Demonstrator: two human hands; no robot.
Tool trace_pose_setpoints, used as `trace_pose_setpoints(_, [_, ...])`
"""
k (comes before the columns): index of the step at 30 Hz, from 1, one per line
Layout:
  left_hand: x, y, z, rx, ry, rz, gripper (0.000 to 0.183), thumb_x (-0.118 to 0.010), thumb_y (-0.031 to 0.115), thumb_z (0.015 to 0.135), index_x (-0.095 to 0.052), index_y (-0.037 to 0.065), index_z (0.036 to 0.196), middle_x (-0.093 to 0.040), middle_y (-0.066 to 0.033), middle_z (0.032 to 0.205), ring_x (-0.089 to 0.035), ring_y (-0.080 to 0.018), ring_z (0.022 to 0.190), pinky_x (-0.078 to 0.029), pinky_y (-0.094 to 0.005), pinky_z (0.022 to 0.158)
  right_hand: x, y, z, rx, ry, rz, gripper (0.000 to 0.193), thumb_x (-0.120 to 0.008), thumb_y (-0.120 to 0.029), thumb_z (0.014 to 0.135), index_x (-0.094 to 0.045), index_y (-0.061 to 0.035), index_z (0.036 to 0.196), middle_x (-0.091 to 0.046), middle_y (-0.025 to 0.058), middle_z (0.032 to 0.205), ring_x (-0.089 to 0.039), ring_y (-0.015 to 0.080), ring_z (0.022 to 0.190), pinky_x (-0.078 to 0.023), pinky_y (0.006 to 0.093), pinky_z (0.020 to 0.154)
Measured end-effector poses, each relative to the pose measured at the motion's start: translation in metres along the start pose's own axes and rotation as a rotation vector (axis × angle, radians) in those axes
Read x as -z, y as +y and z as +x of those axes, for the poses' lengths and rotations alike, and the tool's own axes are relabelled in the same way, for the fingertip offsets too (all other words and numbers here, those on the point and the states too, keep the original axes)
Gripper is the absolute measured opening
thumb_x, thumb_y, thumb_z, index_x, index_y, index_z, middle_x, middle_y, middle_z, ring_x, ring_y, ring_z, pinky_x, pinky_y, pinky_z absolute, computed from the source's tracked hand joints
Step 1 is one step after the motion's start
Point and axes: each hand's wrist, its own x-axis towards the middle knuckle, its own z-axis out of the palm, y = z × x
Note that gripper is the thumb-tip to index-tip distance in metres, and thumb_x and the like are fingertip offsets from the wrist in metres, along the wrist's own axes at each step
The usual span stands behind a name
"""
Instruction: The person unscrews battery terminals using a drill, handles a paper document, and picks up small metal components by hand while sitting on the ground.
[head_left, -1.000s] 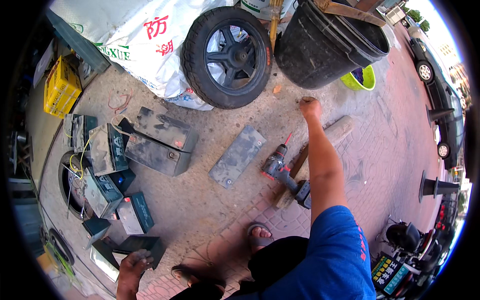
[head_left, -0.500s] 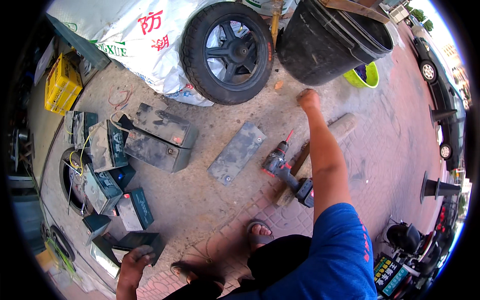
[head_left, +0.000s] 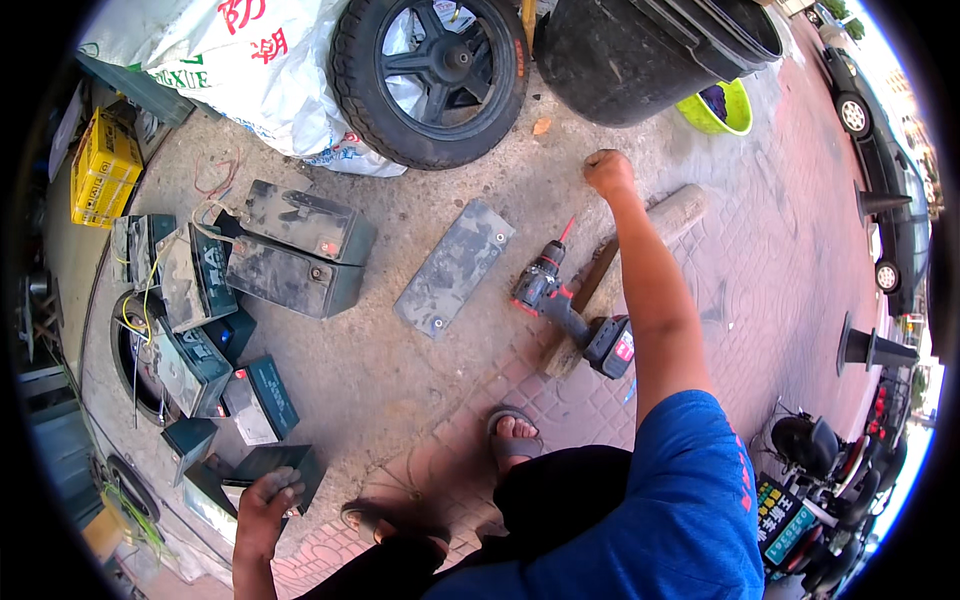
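My right hand (head_left: 608,174) is closed in a fist at the end of an outstretched arm, over the concrete below a black bucket (head_left: 630,70). Whether anything is in that fist is hidden. At lower left, my left hand (head_left: 266,502) has curled fingers in front of a dark green battery (head_left: 290,458); I cannot tell if it grips the battery. A dusty grey battery (head_left: 455,268) lies alone in the middle. To its right, a cordless drill (head_left: 545,283) with a red bit leans against a wooden beam (head_left: 678,212).
Two dusty batteries (head_left: 295,275) sit side by side at left, beside several more and a small tyre (head_left: 128,350). A spoked black wheel (head_left: 350,90) leans on white sacks (head_left: 290,120). Also around are a yellow box (head_left: 105,170), a lime-green basin (head_left: 738,105) and parked motorbikes (head_left: 810,450).
The whole view has shifted, so the ground things sit higher and slightly farther left. Both hands keep nearly the same places relative to the things near them.
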Motion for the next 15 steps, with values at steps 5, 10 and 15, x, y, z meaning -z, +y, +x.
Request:
trace_pose_setpoints(5, [-0.007, 0.004, 0.001, -0.026, -0.044, 0.057, 0.042, -0.059, -0.003, 0.099, -0.056, -0.010, 0.140, -0.069, -0.0183, 0.132, -0.069, -0.0263, 0.119, -0.055, -0.0366, 0.103, 0.007, 0.003, -0.012, -0.024, -0.008, 0.040, 0.021, -0.074, -0.025, 0.078, -0.084, -0.0146, 0.093, -0.079, 0.0133, 0.097, -0.076, 0.0318, 0.091, -0.060, 0.0388, 0.084])
trace_pose_setpoints(10, [-0.005, 0.001, -0.017, -0.114, -0.039, 0.084, 0.042, -0.061, 0.001, 0.099, -0.056, -0.010, 0.139, -0.067, -0.0202, 0.133, -0.069, -0.0288, 0.118, -0.057, -0.0412, 0.101, 0.037, -0.006, -0.022, 0.108, -0.124, 0.091, 0.011, -0.066, -0.022, 0.073, -0.074, -0.0143, 0.071, -0.074, 0.0076, 0.080, -0.071, 0.0299, 0.080, -0.054, 0.0423, 0.070])
trace_pose_setpoints(15, [0.004, 0.017, -0.036, -0.330, -0.040, 0.453, 0.040, -0.068, 0.018, 0.100, -0.062, -0.001, 0.136, -0.072, -0.0165, 0.116, -0.071, -0.0243, 0.103, -0.056, -0.0374, 0.091, 0.091, 0.012, -0.043, 0.574, 0.119, -0.154, 0.012, -0.072, -0.023, 0.071, -0.061, -0.0167, 0.071, -0.065, 0.0063, 0.073, -0.064, 0.0311, 0.068, -0.047, 0.0472, 0.057])
